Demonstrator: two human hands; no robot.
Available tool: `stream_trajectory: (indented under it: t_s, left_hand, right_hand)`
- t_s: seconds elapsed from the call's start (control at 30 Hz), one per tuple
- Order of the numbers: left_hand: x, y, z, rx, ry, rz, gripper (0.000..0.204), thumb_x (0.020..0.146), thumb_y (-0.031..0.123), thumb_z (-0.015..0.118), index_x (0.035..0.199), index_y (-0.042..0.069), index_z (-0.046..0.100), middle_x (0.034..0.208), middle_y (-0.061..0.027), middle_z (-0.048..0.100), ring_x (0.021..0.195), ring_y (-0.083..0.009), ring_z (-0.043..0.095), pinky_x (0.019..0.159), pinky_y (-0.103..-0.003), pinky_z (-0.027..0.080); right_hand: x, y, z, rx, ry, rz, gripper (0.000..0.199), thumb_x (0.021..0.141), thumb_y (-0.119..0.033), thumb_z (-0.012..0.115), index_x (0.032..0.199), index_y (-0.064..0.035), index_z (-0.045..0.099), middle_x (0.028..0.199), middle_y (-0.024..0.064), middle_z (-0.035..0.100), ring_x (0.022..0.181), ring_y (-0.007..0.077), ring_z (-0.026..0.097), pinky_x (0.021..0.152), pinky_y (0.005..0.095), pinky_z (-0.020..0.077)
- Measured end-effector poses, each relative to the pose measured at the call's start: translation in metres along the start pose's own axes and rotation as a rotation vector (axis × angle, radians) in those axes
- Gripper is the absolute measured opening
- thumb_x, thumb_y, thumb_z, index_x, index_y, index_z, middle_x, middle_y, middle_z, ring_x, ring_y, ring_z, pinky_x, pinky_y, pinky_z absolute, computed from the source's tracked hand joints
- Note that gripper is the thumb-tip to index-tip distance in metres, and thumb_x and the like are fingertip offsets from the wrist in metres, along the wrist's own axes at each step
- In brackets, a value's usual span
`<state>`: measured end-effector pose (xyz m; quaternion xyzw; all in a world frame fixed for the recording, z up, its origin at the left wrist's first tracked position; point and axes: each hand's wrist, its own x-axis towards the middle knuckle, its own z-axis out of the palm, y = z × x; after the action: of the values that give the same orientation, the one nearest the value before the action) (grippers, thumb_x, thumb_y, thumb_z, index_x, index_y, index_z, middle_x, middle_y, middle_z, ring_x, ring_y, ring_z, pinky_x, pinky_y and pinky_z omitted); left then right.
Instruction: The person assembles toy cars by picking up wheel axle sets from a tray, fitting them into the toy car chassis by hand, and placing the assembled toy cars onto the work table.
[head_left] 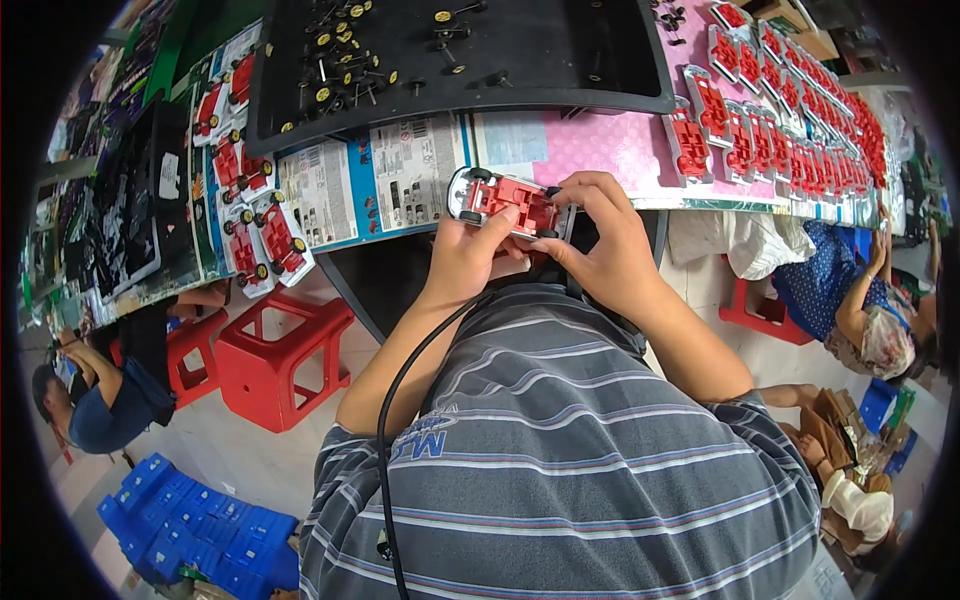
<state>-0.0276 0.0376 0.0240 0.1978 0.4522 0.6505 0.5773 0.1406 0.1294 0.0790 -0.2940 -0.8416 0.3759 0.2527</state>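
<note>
Upside down between my hands is a toy car (520, 203) with a white body and a red underside, held just off the table's near edge. My left hand (463, 255) grips it from below, the thumb pressed on the red base. The fingers of my right hand (612, 240) close round its other end, thumb and forefinger by the wheels there. Dark wheels show at both ends of the car. Beyond my hands stands a black tray (540, 60) of loose wheel axles (345, 50), many with yellow hubs.
Toy cars with wheels (285, 240) lie at the left. Rows of red-based cars (690, 145) fill the table's right side. A red stool (275, 365) and blue bins (195, 525) stand on the floor. Other people sit left and right. A black cable (385, 430) crosses my shirt.
</note>
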Motion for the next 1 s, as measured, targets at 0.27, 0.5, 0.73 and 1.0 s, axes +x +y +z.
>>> stream_trajectory:
  t_s: [0.27, 0.5, 0.73, 1.0]
  left_hand:
    - [-0.011, 0.002, 0.006, 0.119, 0.044, -0.021, 0.036, 0.087, 0.019, 0.079, 0.115, 0.003, 0.063, 0.090, -0.0022, 0.068, 0.070, -0.0057, 0.062, 0.058, -0.020, 0.052]
    - [-0.012, 0.001, 0.007, 0.153, 0.036, -0.047, 0.030, 0.088, 0.020, 0.079, 0.110, 0.003, 0.066, 0.089, -0.0022, 0.068, 0.071, -0.0067, 0.062, 0.059, -0.021, 0.052]
    - [-0.015, 0.013, 0.005, 0.114, 0.027, 0.009, 0.024, 0.091, 0.018, 0.076, 0.107, 0.001, 0.068, 0.091, -0.0050, 0.071, 0.074, -0.0097, 0.064, 0.069, -0.025, 0.054]
    - [-0.020, 0.006, -0.018, 0.059, 0.036, 0.037, 0.033, 0.097, 0.018, 0.068, 0.121, 0.000, 0.055, 0.106, -0.0097, 0.067, 0.086, -0.0119, 0.065, 0.076, -0.027, 0.055]
  right_hand:
    - [-0.002, -0.003, 0.005, -0.066, -0.013, -0.004, 0.056, 0.069, -0.011, 0.086, 0.119, -0.0014, 0.062, 0.115, 0.0157, 0.056, 0.108, 0.0344, 0.058, 0.093, 0.0412, 0.0492]
    - [-0.004, -0.002, 0.003, -0.072, -0.016, -0.005, 0.056, 0.069, -0.013, 0.087, 0.118, -0.0012, 0.063, 0.116, 0.0160, 0.056, 0.108, 0.0351, 0.057, 0.093, 0.0418, 0.0490]
    - [-0.022, 0.004, -0.015, -0.214, 0.093, -0.171, 0.050, 0.068, -0.022, 0.090, 0.106, 0.0007, 0.067, 0.115, 0.0180, 0.056, 0.100, 0.0318, 0.060, 0.085, 0.0391, 0.0519]
    - [0.001, 0.021, -0.022, -0.224, 0.115, -0.074, 0.030, 0.079, -0.018, 0.081, 0.099, 0.0007, 0.068, 0.103, 0.0136, 0.064, 0.094, 0.0305, 0.065, 0.082, 0.0360, 0.0518]
